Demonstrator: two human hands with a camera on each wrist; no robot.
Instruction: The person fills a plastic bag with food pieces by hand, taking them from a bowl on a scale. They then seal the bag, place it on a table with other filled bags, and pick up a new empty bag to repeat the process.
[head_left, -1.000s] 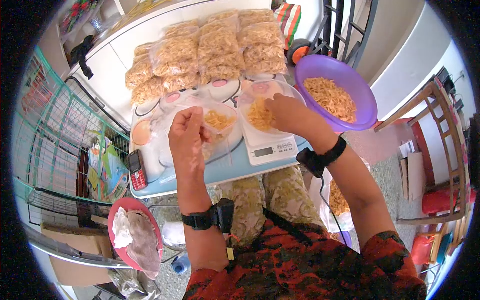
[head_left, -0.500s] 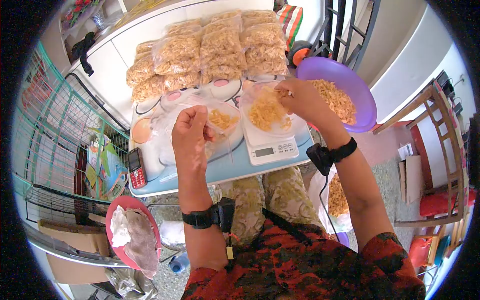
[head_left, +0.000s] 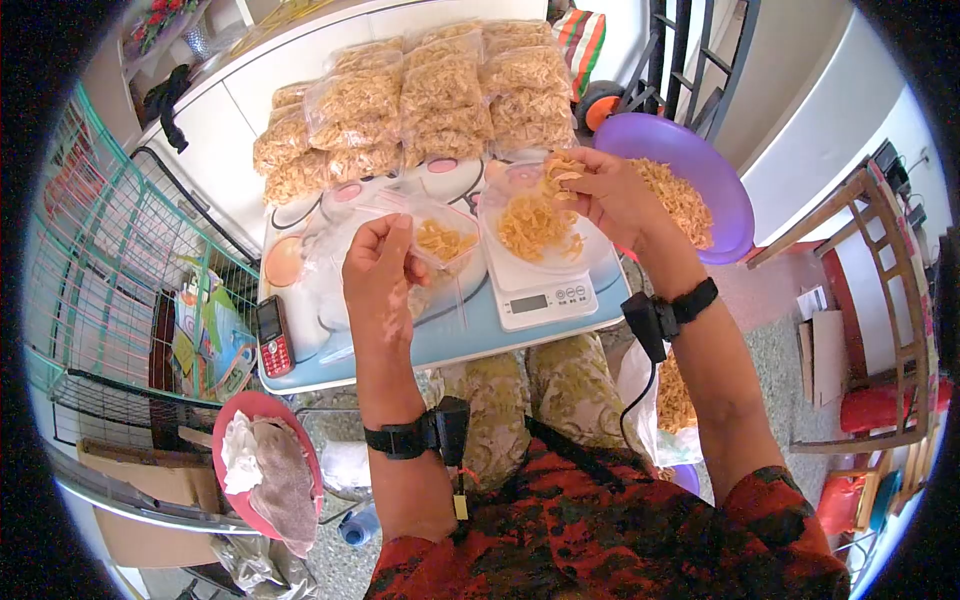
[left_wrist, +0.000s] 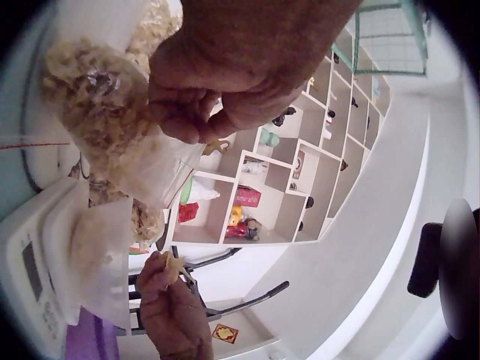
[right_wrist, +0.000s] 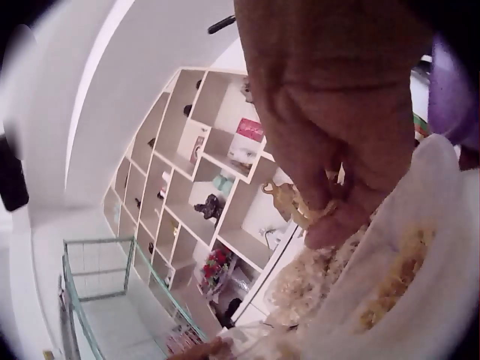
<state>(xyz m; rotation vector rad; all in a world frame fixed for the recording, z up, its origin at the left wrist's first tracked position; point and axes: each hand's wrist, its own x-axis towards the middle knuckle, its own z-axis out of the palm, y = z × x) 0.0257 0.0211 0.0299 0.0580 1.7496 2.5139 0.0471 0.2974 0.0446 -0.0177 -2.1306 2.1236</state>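
In the head view my left hand (head_left: 380,265) holds the edge of a clear plastic bag (head_left: 460,262) with some pale yellow dried strips inside. My right hand (head_left: 622,195) pinches a small clump of dried strips (head_left: 563,172) over the far side of a translucent bowl (head_left: 594,252). More strips (head_left: 535,226) lie heaped in that bowl, which sits on a white kitchen scale (head_left: 545,307). The right wrist view shows strips (right_wrist: 289,202) sticking out between thumb and fingers. In the left wrist view the left hand (left_wrist: 217,82) grips the bag's top.
Filled bags (head_left: 440,95) are stacked along the table's back. A purple basin (head_left: 728,190) of strips stands at the right, beyond the scale. A red phone (head_left: 273,340) lies near the table's left edge, by a green wire cage (head_left: 130,290). A pink basin (head_left: 228,425) holds cloths below.
My right hand has lifted out of the bowl, moved right and turned, so the pinched clump now shows. My left hand and its bag have stayed almost in place.
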